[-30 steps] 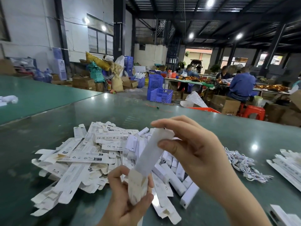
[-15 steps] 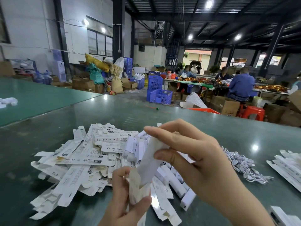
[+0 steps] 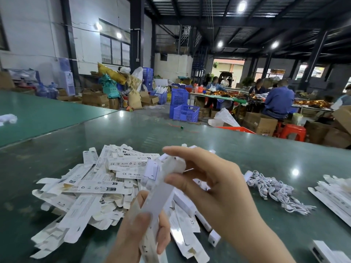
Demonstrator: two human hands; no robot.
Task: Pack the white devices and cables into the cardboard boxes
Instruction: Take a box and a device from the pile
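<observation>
Mid-step, closing one slim cardboard box [image 3: 161,194] above the table's near edge — left hand [image 3: 144,236] gripping its base, right hand [image 3: 214,188] pinching its top end — next, likely tucking the flap shut.

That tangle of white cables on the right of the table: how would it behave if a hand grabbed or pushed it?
The white cables look floppy: thin looped strands sprawl flat on the table. Probably light. They appear intertwined, so lifting one would likely drag its neighbours, and a push would probably bunch the heap rather than slide it whole.
</observation>
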